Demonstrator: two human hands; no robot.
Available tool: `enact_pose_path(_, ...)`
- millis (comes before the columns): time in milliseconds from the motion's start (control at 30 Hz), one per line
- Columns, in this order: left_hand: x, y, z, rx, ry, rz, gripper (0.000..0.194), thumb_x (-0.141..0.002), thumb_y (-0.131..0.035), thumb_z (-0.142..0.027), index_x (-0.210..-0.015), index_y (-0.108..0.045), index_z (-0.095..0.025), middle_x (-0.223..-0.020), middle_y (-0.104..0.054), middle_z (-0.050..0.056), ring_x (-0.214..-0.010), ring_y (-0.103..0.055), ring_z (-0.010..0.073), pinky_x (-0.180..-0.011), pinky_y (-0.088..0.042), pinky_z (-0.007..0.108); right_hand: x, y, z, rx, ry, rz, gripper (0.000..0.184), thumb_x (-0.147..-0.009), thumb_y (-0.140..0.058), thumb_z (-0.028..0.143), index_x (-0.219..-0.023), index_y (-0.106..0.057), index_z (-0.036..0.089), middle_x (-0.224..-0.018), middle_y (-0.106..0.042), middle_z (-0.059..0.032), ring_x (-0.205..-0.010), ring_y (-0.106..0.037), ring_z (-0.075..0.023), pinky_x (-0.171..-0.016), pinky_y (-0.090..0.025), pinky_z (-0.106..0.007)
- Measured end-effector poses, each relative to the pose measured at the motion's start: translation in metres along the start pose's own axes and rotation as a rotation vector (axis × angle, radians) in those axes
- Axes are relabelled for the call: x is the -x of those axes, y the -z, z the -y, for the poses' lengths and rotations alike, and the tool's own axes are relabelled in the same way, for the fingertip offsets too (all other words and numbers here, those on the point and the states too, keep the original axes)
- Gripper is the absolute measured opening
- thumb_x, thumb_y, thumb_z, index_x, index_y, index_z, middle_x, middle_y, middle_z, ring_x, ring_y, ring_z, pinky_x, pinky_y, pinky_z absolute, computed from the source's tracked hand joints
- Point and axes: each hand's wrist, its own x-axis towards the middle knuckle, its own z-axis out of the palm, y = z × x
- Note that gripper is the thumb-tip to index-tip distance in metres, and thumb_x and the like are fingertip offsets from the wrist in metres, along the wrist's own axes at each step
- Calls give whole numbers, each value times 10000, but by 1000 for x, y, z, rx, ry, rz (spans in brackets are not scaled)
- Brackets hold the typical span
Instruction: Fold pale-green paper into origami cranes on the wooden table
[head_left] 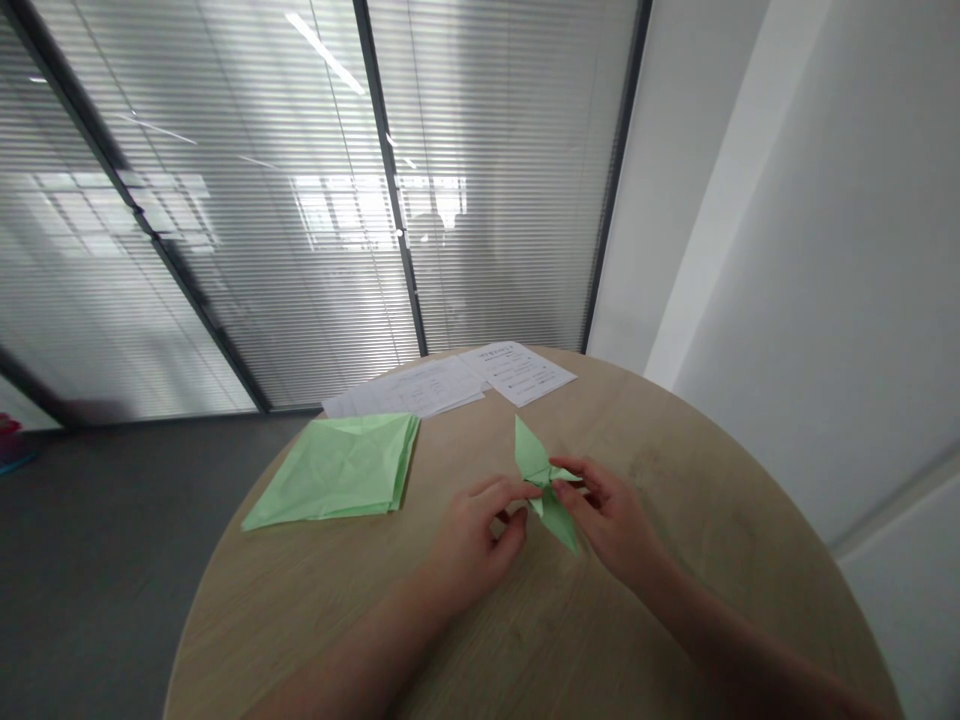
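A folded green paper figure (541,478) with pointed ends lies over the middle of the round wooden table (697,470). My left hand (480,530) pinches its middle from the left with thumb and forefinger. From the right, my right hand (611,515) grips the same middle part, fingers curled round a small flap. One long point sticks up and away from me, another points down toward me between the hands.
A stack of green paper sheets (337,470) lies on the table's left side. Printed white sheets (457,385) rest at the far edge. Glass walls with blinds stand behind, a white wall to the right, grey floor to the left.
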Motion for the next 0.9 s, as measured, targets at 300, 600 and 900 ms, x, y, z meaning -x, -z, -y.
enact_pose_path(300, 1, -5, 0, 214, 246, 61, 288, -902, -508, -274, -1040, -748, -197, -789, -711, 39, -662, -610, 155, -616, -459, 263, -2, 5, 0, 71, 164, -96, 223, -875, -606, 302, -1071, -702, 255, -1006, -696, -62, -836, -690, -191, -677, -597, -296)
enact_pose_path(600, -9, -21, 9, 789, 629, 8, 429, -623, -848, -496, -709, -596, -160, -624, -575, -22, -571, -520, 103, -565, -459, 236, -1, 9, 1, 297, 494, -59, 302, -866, -600, 160, -1146, -652, 261, -1058, -683, -64, -976, -653, -205, -875, -547, -349)
enact_pose_path(900, -7, -23, 2, 940, 748, -103, 514, -558, -901, -330, -667, -416, -197, -567, -482, -84, -504, -453, 58, -500, -384, 183, 3, 4, 2, 283, 341, -172, 226, -854, -659, 310, -1059, -595, 240, -960, -704, -62, -920, -678, -232, -851, -537, -377)
